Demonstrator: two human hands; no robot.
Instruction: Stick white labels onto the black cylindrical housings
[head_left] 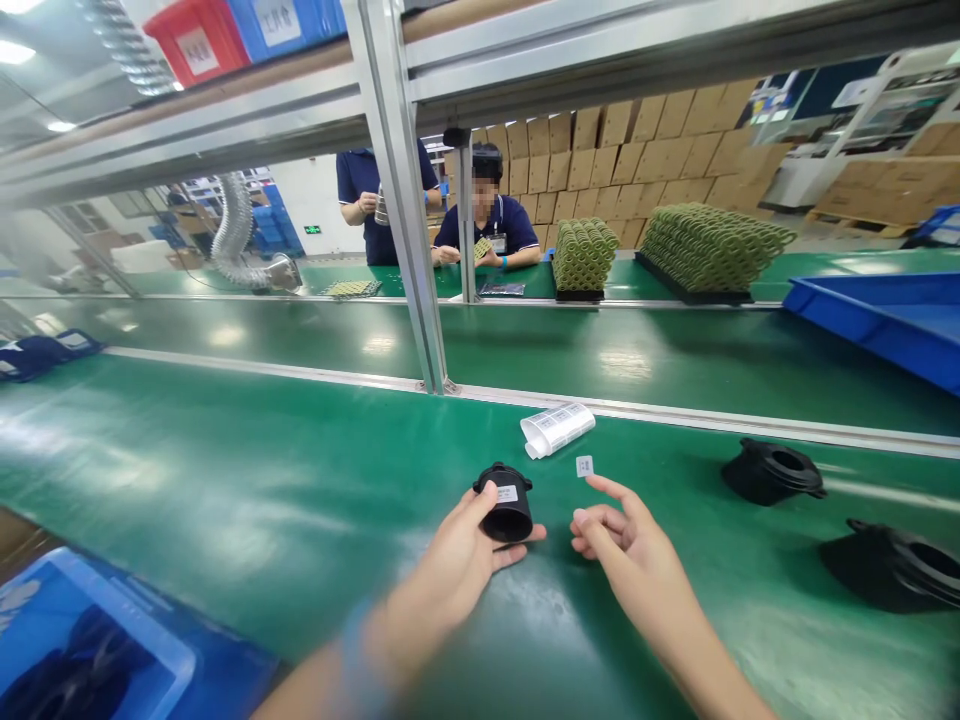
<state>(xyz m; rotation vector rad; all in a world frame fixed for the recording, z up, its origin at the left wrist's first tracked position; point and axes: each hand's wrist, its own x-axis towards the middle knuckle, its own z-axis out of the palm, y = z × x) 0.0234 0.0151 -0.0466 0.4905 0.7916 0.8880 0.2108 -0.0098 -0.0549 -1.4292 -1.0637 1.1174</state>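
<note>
Stretching across, a green worktop point(262, 450) is running beside a blue bin point(185, 662) holding dark, blurred pieces point(82, 655). Left hand point(456, 562) is clasping a black part point(519, 508) over the worktop, thumb on its side, fingers beneath. Right hand point(637, 548) is holding thumb and index apart, small label point(585, 466) touching index tip.

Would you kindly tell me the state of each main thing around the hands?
Held black part: labelled, open end facing the camera.
Left hand: closed around that part.
Right hand: index finger extended, other fingers curled.
Label sheet: loosely curled, lying on the green surface.
Small label: detached, at the right index fingertip.
Two black parts at right: resting, untouched.
</note>
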